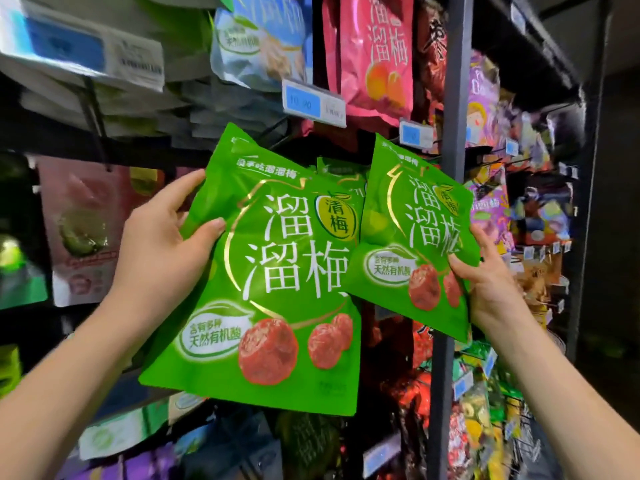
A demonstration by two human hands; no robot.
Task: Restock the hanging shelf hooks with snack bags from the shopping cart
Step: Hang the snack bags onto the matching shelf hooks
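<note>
L hand [162,237] grip clenched on green snack bag [277,271] by its left edge; R hand [491,289] grip pinches 2nd bag [412,230] low-right — both upright, tops toward hanging green bag [332,168] just behind.

Dim aisle, blurred edges, glare on foil.

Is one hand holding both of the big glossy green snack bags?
No, the left hand grips the nearer glossy green plastic snack bag, the right hand grips the other green bag.
</note>
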